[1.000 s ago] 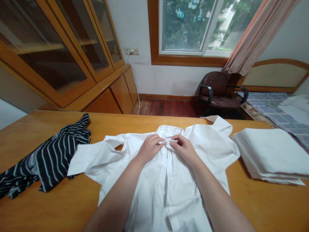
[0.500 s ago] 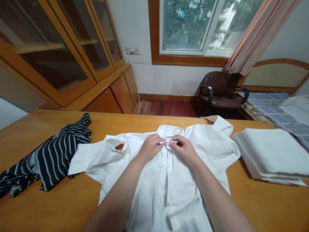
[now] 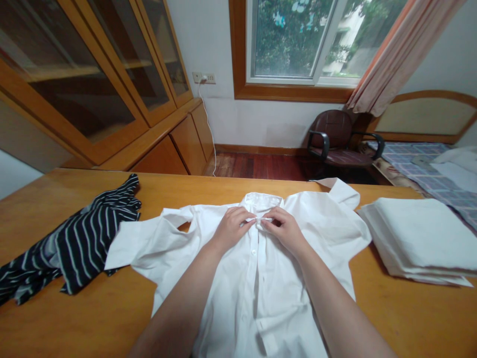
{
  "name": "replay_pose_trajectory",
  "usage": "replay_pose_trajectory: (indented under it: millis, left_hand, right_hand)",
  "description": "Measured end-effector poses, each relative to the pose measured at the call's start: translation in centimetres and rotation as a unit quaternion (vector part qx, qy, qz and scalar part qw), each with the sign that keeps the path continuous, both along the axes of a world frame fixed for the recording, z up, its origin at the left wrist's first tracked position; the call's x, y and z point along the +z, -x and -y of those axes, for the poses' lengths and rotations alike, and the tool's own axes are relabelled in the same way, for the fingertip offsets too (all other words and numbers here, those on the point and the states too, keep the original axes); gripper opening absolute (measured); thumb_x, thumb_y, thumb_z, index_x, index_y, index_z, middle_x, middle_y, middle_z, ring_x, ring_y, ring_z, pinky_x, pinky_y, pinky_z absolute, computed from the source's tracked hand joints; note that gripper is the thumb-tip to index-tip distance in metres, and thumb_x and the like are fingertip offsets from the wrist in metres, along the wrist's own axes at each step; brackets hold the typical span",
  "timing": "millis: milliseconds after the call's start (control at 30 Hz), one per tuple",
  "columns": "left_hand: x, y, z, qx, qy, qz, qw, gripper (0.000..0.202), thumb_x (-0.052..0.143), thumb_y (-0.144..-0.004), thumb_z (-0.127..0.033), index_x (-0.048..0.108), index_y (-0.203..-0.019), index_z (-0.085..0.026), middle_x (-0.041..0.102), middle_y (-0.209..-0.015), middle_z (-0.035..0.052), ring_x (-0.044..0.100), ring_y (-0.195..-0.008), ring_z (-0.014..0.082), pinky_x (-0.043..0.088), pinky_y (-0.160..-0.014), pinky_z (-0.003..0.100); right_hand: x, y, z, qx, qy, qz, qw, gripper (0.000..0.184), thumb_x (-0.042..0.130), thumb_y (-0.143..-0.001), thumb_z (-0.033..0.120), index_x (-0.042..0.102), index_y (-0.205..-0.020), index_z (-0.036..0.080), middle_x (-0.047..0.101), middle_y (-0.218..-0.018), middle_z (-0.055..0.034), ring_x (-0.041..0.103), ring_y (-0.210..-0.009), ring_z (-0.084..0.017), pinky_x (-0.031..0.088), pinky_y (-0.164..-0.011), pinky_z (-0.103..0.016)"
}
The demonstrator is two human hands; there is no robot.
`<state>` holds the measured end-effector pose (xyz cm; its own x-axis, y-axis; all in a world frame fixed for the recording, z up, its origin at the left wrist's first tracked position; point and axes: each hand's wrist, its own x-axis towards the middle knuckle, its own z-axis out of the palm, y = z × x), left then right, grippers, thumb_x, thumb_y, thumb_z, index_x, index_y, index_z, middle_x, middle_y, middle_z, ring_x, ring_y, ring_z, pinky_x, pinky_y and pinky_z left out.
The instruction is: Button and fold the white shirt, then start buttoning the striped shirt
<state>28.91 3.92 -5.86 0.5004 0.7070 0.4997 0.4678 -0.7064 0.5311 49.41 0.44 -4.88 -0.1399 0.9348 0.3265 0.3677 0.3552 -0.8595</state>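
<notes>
A white button-up shirt lies spread face up on the wooden table, its collar toward the far edge. Just below the collar, my left hand pinches one front edge of the shirt. My right hand pinches the opposite front edge, fingertips almost meeting those of the left. Whatever button or hole sits between the fingers is too small to make out. Lower down, the two front edges lie apart, with buttons showing along the left one.
A crumpled black-and-white striped garment lies at the left of the table. Folded white cloth is stacked at the right. Beyond the far edge stand a glass-door cabinet, a brown armchair and a bed.
</notes>
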Motion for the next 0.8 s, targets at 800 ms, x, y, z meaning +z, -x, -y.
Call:
replay_pose_trajectory:
  millis: [800]
  left_hand:
    - [-0.18,0.1,-0.04,-0.016,-0.011,-0.032,0.999,0.013,0.061,-0.093,-0.029,0.071,-0.094,-0.02,0.068,-0.082,0.0037,0.063,-0.086,0.0187,0.045,-0.085,0.035]
  right_hand:
    - [-0.38,0.12,0.03,0.014,-0.003,0.041,0.999,0.013,0.063,-0.089,0.033,0.068,-0.084,0.022,0.062,-0.079,-0.0026,0.056,-0.071,-0.016,0.043,-0.064,-0.028]
